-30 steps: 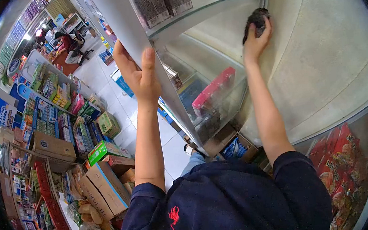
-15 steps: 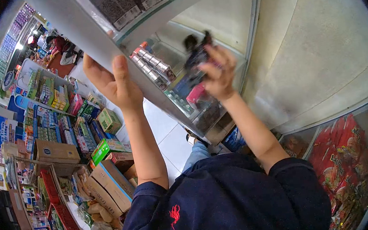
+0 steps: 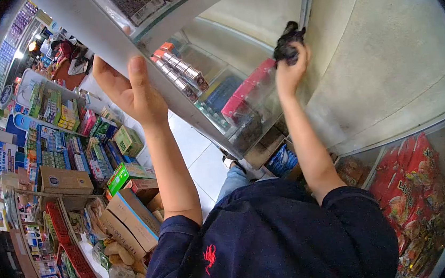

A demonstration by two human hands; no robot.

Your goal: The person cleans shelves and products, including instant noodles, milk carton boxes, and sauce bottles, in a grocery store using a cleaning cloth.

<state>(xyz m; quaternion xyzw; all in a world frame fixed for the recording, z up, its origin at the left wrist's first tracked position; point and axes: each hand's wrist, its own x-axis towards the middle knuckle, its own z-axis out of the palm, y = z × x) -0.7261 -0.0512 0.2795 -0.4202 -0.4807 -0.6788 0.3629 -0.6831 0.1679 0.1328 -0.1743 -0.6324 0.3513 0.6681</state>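
Observation:
My right hand (image 3: 292, 70) is closed around a bunched black cloth (image 3: 287, 47), its exact make hard to tell. It is at the right side of the glass display case (image 3: 243, 19), close to the metal edge by the wall. Just left of it, a row of pink-red boxes (image 3: 247, 91) shows inside the case. My left hand (image 3: 138, 96) is raised beside the case's grey frame (image 3: 89, 31), thumb and fingers apart, the thumb against or just in front of the frame. Orange-topped stacks of small packs (image 3: 178, 68) stand on the glass shelf.
Shelves of drink cartons (image 3: 53, 109) line the left, with cardboard boxes (image 3: 128, 220) and red baskets (image 3: 75, 255) below. Red snack packets (image 3: 414, 185) fill a bin at lower right. A pale wall (image 3: 386, 59) borders the right. A person (image 3: 70, 54) is far back.
My right hand has moved right and slightly up with the black cloth, from in front of the shelf to the case's right edge, uncovering the pink-red boxes. My left hand has barely shifted.

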